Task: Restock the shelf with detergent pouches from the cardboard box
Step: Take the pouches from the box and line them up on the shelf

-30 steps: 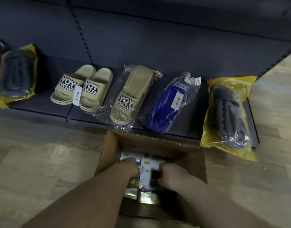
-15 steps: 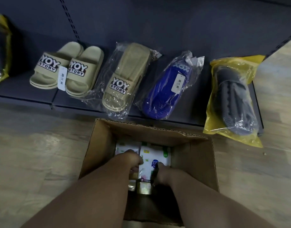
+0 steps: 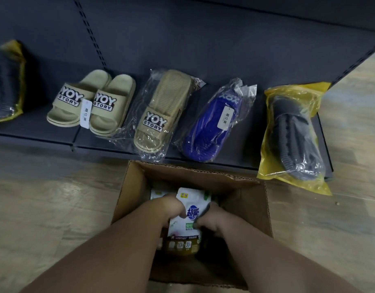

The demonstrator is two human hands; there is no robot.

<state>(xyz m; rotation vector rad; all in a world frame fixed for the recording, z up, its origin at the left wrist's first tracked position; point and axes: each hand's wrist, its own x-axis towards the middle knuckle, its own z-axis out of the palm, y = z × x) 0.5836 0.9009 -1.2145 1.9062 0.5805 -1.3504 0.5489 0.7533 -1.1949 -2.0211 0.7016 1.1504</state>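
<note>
Cardboard box [image 3: 254, 208] is sitting open on the wood-look floor [image 3: 44, 208], its far wall just short of the shelf's front edge. Both forearms are reaching down into the box from the near side.

Left hand [image 3: 168, 209] is gripping a detergent pouch [image 3: 188, 225] at its left edge, fingers curled over the front. Right hand [image 3: 209, 218] is clamping the same pouch at its right edge — thumb across the printed face. The pouch is standing inside the box, top end toward the box's far wall, white upper half with a blue logo, gold band lower down. It is held between the two hands, near the middle of the box. Whether it is clear of the box bottom cannot be told.

A second pouch [image 3: 157, 192] is showing just left of the held one, still in the box, mostly hidden behind the left hand.

Beyond the box the dark shelf [image 3: 34, 130] is carrying slippers only. Straight beyond the box's far wall: a bagged tan slipper [image 3: 161, 115] and a bagged blue slipper [image 3: 209, 127]. Beyond the box and to its left — an unbagged tan pair [image 3: 91, 104] with a hang tag, then a yellow bag [image 3: 6, 83] at the frame edge. Beyond the box and to its right, a grey slipper in a yellow bag [image 3: 294, 136] is overhanging the shelf's front edge.
</note>
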